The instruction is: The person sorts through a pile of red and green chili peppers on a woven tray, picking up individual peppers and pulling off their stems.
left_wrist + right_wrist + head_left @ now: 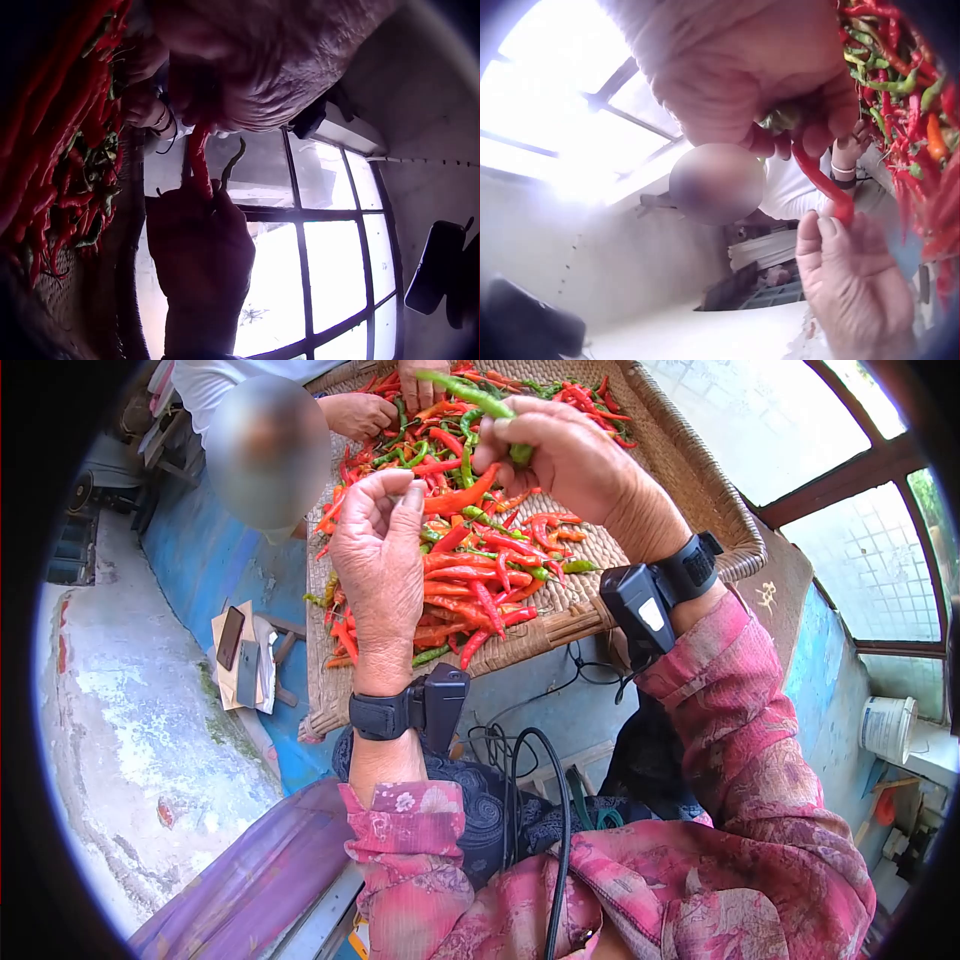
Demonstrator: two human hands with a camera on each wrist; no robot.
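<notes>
A long red pepper (462, 498) spans the gap between the two hands. The left hand (385, 565) pinches one end between thumb and fingers; in the right wrist view, that pinch of the left hand (855, 281) is at the pepper's lower end. The right hand (580, 470) grips the other end and also holds a green pepper (465, 394) that points up and left. In the left wrist view the red pepper (200, 161) and a thin green pepper (234, 163) rise from the right hand (202, 244). Beneath both hands lie many red and green peppers (480, 575).
A woven tray (690, 450) with a raised rim holds the peppers. Across it another person's hands (358, 415) are among the peppers. Black cables (565, 800) hang near the lap. A phone (231, 637) lies at left, and a white bucket (887, 728) stands at right.
</notes>
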